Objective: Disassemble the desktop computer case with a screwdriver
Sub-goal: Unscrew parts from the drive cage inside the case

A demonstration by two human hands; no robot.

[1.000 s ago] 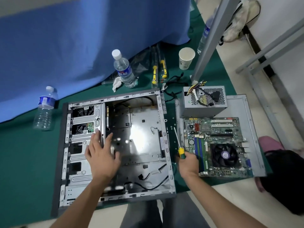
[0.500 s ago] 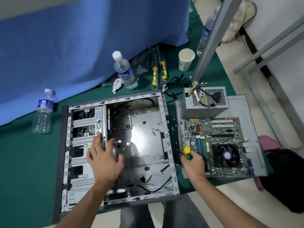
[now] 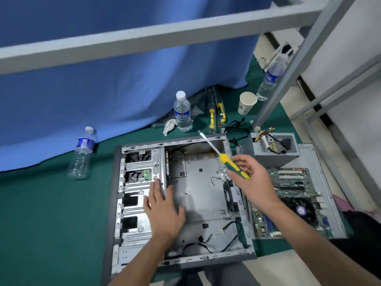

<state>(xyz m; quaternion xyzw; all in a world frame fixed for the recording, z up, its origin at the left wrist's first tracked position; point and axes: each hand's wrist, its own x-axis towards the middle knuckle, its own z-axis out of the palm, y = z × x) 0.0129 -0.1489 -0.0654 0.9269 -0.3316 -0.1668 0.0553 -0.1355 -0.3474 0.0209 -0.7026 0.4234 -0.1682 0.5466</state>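
Observation:
The open grey computer case lies flat on the green mat, its inside bare metal with a few black cables at the near end. My left hand rests flat on the drive bay frame, fingers straight. My right hand holds a green and yellow screwdriver above the case's right wall, with the shaft pointing up and left towards the far edge. The removed motherboard lies on the side panel to the right, behind my right forearm.
The power supply sits beyond the motherboard. Two water bottles, a paper cup and spare yellow-handled tools lie at the back by the blue cloth. A grey metal frame leg stands right; a third bottle is behind it.
My right hand has lifted the screwdriver from the mat beside the motherboard and carried it up over the case's right side. My left hand stays on the drive bay. The camera tilted up.

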